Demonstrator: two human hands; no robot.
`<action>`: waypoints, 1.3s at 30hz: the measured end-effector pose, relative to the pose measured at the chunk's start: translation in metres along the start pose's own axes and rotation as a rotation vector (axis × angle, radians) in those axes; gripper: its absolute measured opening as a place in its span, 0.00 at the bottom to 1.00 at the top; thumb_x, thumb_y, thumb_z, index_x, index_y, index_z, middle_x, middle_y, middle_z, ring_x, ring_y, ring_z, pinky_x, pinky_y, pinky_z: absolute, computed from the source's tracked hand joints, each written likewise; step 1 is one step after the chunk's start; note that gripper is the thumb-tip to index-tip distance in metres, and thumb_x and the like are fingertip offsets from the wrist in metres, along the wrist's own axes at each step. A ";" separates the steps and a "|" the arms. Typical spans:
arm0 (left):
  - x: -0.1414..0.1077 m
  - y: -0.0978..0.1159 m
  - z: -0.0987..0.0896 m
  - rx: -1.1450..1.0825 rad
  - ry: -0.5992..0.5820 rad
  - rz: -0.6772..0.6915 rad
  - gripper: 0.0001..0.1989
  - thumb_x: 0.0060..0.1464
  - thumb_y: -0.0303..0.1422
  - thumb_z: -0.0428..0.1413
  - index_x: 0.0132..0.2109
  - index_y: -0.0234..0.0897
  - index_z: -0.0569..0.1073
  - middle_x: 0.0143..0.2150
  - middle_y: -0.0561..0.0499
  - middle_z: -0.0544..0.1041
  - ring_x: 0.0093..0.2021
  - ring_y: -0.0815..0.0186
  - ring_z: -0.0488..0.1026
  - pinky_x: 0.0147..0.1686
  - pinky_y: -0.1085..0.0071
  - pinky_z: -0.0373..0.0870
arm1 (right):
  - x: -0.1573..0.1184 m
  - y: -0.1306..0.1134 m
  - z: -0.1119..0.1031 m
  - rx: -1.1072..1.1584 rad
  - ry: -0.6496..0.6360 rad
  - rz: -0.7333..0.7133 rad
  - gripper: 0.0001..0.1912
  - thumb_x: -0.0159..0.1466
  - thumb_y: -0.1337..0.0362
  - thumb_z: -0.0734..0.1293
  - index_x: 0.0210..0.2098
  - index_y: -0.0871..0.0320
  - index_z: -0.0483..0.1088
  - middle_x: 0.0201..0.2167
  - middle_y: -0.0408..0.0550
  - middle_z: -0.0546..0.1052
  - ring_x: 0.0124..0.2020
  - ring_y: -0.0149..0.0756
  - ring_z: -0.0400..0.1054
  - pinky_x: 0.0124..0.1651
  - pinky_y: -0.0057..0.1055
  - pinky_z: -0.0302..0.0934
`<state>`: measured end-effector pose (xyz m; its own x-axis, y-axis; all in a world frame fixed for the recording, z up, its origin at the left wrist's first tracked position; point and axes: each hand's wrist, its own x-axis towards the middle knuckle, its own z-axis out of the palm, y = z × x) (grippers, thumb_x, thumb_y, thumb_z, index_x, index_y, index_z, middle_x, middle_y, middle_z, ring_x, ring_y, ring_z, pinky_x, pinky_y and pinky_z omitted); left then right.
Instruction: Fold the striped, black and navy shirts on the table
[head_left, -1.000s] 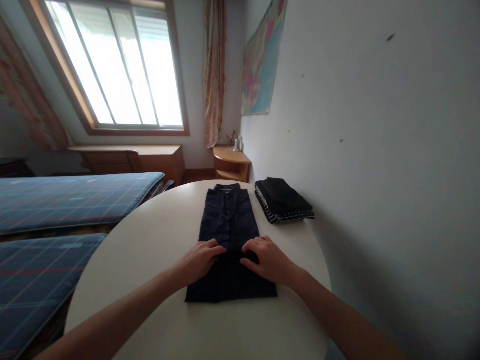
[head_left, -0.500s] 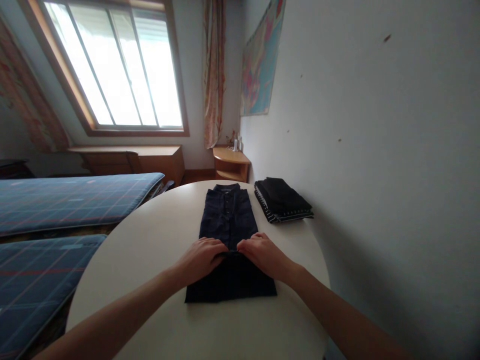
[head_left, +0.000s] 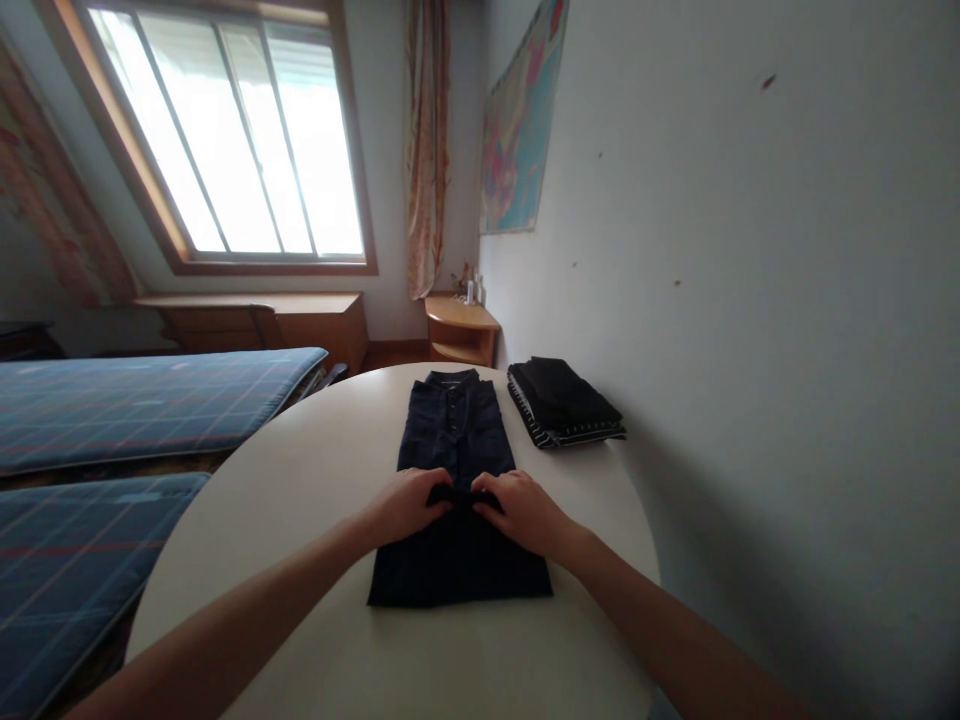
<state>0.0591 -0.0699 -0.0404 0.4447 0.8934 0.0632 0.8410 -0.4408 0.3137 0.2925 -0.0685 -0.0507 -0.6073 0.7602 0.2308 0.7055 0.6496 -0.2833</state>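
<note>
A dark navy shirt (head_left: 457,570) lies folded lengthwise on the white round table (head_left: 315,450), its collar and buttons at the far end. Across its middle, my left hand (head_left: 411,500) and my right hand (head_left: 521,505) face each other, a small gap between them. Each hand pinches a raised dark fold of the shirt between thumb and fingers. The shirt's near part lies flat below the hands, its hem toward me.
Folded black clothes (head_left: 566,400) are stacked at the table's right edge, near the wall (head_left: 750,400). Blue plaid mattresses (head_left: 150,405) lie to the left. Beyond the table stand a wooden corner shelf (head_left: 461,312) and a desk (head_left: 322,310).
Both hands have curled further around the cloth, and the pinched fold of the shirt now stands up higher between them. The rest of the shirt lies as before.
</note>
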 end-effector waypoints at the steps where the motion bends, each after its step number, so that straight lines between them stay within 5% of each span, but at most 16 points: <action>1: 0.001 -0.003 -0.001 0.004 -0.024 -0.015 0.14 0.55 0.37 0.58 0.49 0.44 0.75 0.41 0.51 0.81 0.42 0.58 0.78 0.39 0.69 0.69 | 0.001 0.002 0.001 0.004 -0.007 0.008 0.13 0.67 0.60 0.66 0.50 0.53 0.70 0.41 0.48 0.80 0.44 0.43 0.74 0.51 0.37 0.61; 5: 0.004 -0.016 -0.010 0.054 -0.155 -0.013 0.18 0.51 0.35 0.60 0.50 0.42 0.75 0.42 0.49 0.81 0.44 0.55 0.77 0.43 0.66 0.69 | 0.006 0.011 0.001 0.068 -0.073 -0.001 0.13 0.69 0.60 0.64 0.52 0.51 0.70 0.46 0.47 0.80 0.45 0.41 0.75 0.47 0.33 0.63; 10: 0.014 -0.030 -0.027 -0.011 -0.246 0.020 0.07 0.52 0.32 0.57 0.39 0.39 0.77 0.35 0.51 0.80 0.37 0.60 0.76 0.35 0.71 0.67 | 0.020 0.020 -0.008 0.133 -0.086 -0.060 0.13 0.69 0.64 0.63 0.51 0.51 0.71 0.48 0.46 0.79 0.47 0.39 0.75 0.50 0.32 0.64; 15: 0.046 -0.046 -0.060 -0.061 -0.124 0.077 0.08 0.53 0.32 0.56 0.40 0.37 0.77 0.34 0.51 0.79 0.36 0.62 0.76 0.36 0.71 0.68 | 0.061 0.035 -0.038 0.060 -0.008 -0.118 0.13 0.69 0.64 0.62 0.52 0.52 0.71 0.47 0.47 0.79 0.47 0.40 0.75 0.50 0.34 0.64; 22: 0.100 -0.064 -0.090 0.187 0.162 0.031 0.16 0.55 0.32 0.54 0.50 0.43 0.77 0.47 0.50 0.80 0.48 0.57 0.75 0.50 0.65 0.68 | 0.127 0.061 -0.074 -0.103 0.099 -0.160 0.14 0.69 0.67 0.63 0.53 0.54 0.71 0.48 0.50 0.79 0.50 0.41 0.73 0.54 0.36 0.61; 29: 0.134 -0.083 -0.040 0.238 0.193 -0.081 0.17 0.57 0.28 0.51 0.53 0.40 0.75 0.52 0.45 0.78 0.55 0.52 0.71 0.58 0.56 0.61 | 0.165 0.087 -0.032 -0.205 0.040 0.041 0.17 0.70 0.68 0.61 0.57 0.55 0.69 0.48 0.53 0.79 0.51 0.43 0.71 0.57 0.38 0.57; 34: 0.129 -0.093 0.006 0.211 0.189 -0.152 0.19 0.61 0.31 0.50 0.58 0.39 0.70 0.53 0.42 0.74 0.55 0.53 0.70 0.54 0.57 0.66 | 0.159 0.097 0.009 -0.181 -0.039 0.101 0.17 0.69 0.68 0.62 0.56 0.57 0.68 0.48 0.55 0.78 0.51 0.44 0.72 0.56 0.39 0.58; 39: 0.121 -0.095 0.019 0.188 0.199 -0.159 0.19 0.63 0.31 0.48 0.59 0.36 0.68 0.55 0.41 0.71 0.58 0.55 0.66 0.56 0.59 0.64 | 0.147 0.100 0.017 -0.065 0.021 0.067 0.18 0.67 0.70 0.63 0.56 0.59 0.69 0.50 0.53 0.78 0.52 0.41 0.72 0.58 0.35 0.59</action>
<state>0.0384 0.0785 -0.0807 0.2499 0.9436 0.2172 0.9456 -0.2861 0.1551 0.2669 0.1081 -0.0611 -0.5507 0.8016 0.2326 0.7670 0.5959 -0.2379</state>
